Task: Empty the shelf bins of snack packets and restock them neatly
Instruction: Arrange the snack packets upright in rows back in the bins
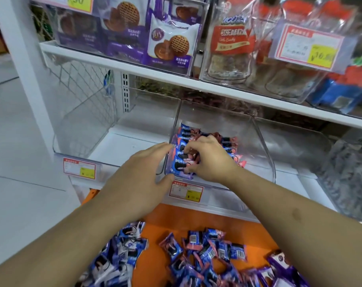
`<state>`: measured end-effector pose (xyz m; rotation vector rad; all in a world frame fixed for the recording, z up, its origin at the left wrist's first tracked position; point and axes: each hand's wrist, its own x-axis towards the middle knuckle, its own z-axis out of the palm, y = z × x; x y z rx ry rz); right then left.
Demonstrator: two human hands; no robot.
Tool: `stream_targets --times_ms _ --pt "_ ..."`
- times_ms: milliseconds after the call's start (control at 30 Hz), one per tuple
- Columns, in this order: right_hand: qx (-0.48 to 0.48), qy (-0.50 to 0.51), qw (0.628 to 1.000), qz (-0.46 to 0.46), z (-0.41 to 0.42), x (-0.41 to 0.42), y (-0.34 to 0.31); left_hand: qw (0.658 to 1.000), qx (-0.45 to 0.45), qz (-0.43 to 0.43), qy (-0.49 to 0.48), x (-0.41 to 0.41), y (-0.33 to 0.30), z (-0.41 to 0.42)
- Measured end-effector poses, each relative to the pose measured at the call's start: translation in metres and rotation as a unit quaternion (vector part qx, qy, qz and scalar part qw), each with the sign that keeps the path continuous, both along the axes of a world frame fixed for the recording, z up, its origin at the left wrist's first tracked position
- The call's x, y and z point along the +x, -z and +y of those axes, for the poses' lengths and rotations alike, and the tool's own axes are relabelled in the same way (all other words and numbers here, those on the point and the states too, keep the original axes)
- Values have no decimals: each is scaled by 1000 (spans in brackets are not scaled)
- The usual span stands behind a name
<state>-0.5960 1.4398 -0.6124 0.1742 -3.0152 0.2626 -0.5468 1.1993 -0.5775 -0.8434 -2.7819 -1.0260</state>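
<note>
Your right hand [209, 160] pinches blue-and-pink packets [181, 160] standing in rows inside the clear middle bin [256, 141], your left hand [140, 172] flat against its outer wall, loose packets [196, 255] heaped on the orange surface [155, 228] below.

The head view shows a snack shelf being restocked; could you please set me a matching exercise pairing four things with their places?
Things
1. purple waffle-biscuit packet
2. loose blue and pink cookie packets
3. red-bordered price tag with yellow patch
4. right hand

Places
A. on the orange surface below the shelf
B. inside the clear plastic middle bin, on a row of packets
C. in a clear bin on the upper shelf
D. on the front of the middle bin

Pairs: 1-C, 2-A, 3-D, 4-B
</note>
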Motion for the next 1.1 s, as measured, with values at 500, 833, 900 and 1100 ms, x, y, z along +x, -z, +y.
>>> stream_targets --times_ms 500,833,900,1100 --pt "-70 -21 994 -80 20 203 81 962 -151 -153 167 60 104 18" --pt "-141 184 968 -97 83 186 225 941 -205 -253 92 35 273 37" --pt "-167 197 961 -94 83 180 244 946 -184 -257 71 28 301 47" --pt "-150 229 959 -79 85 168 290 940 -231 -246 41 11 352 70"
